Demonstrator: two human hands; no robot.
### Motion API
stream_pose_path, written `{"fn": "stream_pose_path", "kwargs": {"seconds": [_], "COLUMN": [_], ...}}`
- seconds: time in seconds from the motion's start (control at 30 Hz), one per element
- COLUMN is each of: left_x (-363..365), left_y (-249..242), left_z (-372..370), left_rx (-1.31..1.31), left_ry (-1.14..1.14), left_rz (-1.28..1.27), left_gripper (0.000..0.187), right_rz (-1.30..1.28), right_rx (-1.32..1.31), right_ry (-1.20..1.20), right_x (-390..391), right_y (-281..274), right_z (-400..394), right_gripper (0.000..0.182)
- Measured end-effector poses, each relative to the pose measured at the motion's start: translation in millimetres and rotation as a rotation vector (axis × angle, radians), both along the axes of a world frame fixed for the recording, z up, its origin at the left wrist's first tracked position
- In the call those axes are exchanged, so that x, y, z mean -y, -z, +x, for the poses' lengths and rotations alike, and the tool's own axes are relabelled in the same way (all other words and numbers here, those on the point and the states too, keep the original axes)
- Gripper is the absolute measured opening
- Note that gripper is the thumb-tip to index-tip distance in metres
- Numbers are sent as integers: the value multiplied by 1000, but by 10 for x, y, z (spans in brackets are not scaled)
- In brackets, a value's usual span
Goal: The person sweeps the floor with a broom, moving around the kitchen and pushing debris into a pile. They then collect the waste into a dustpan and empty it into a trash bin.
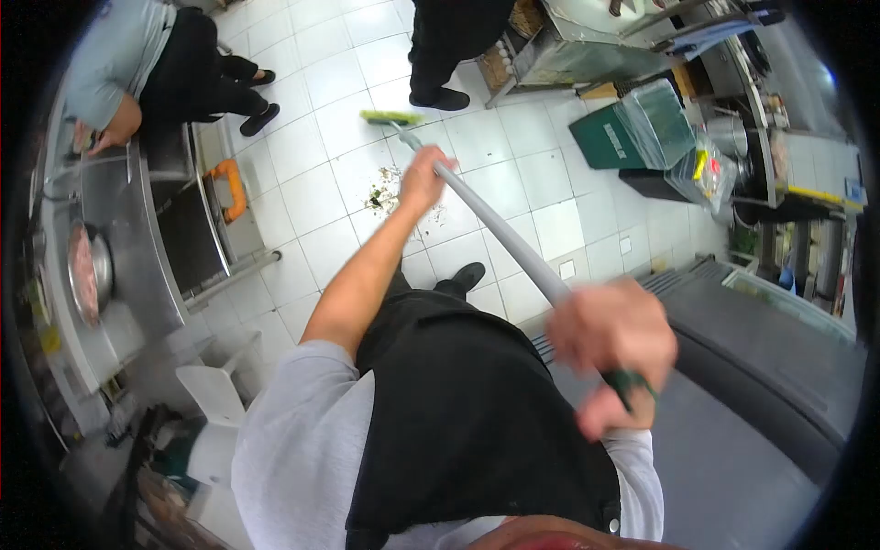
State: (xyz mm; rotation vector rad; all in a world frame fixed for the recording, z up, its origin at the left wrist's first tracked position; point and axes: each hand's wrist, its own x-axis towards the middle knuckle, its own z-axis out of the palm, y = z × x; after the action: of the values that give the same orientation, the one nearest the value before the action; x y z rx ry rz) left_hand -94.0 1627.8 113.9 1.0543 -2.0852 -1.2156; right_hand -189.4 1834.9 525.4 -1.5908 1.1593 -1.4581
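Observation:
A broom with a grey handle (502, 229) runs slantwise across the view, its yellow-green head (390, 118) resting on the white tiled floor. Low on the handle, my left hand (424, 181) is wrapped round it. My right hand (612, 335), somewhat blurred, is closed round the upper end near my body; a dark green band shows at it. Between the broom head and my feet lies a scatter of small debris (379, 196), with green and brown bits.
One person (183, 73) stands left at a steel counter (115, 192) bearing a metal bowl (103, 266). Another person's dark shoe (440, 99) is close to the broom head. A green bin (605, 137) stands right, and a grey appliance (733, 394) is beside my right arm.

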Motion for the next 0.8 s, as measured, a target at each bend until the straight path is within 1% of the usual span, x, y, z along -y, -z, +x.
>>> {"fn": "stream_pose_path", "kwargs": {"seconds": [0.07,0.13,0.23,0.27,0.3,0.33,0.37,0.43,0.47,0.5,0.57,0.63,0.67,0.73,0.77,0.8], "left_x": [312,362,-103,-386,-718,-1179,-1580,-1965,-2090,-2154,-2143,-2067,-1965,-1560,-1330,-1070], "left_y": [365,750,1212,1406,1496,1220,957,854,789,557,191,-102,-251,-663,-731,-553], "left_z": [55,147,303,322,305,242,154,55,25,-2,0,66,144,356,493,650], "left_rx": [120,253,411,334,255,224,191,74,75,75,64,46,54,146,190,211], "left_ry": [-94,-172,40,50,61,47,43,45,37,30,1,-48,-77,-112,-130,-160], "left_rz": [27,41,69,79,85,104,125,68,63,58,3,-93,-113,63,150,122], "left_gripper": [20,14,28,28,28,27,26,25,25,25,26,27,25,20,20,21], "right_rz": [76,211,260,265,299,326,296,308,251,194,40,-16,-61,-133,-157,-109], "right_rx": [-132,-149,-228,-234,-232,-233,-239,-264,-241,-218,-170,-175,-134,-40,12,30], "right_ry": [-36,-101,-246,-270,-360,-460,-482,-505,-531,-556,-550,-595,-559,-445,-364,-250], "right_x": [248,265,-24,-145,-301,-501,-611,-812,-901,-984,-1107,-1121,-1099,-978,-906,-802], "right_y": [478,1016,874,723,534,350,260,27,-48,-112,-267,-474,-462,-326,-242,-67], "right_z": [-158,-262,-464,-518,-625,-753,-793,-868,-916,-960,-945,-912,-844,-617,-478,-312], "right_gripper": [33,31,31,37,40,43,49,53,54,55,57,54,53,48,44,39]}}
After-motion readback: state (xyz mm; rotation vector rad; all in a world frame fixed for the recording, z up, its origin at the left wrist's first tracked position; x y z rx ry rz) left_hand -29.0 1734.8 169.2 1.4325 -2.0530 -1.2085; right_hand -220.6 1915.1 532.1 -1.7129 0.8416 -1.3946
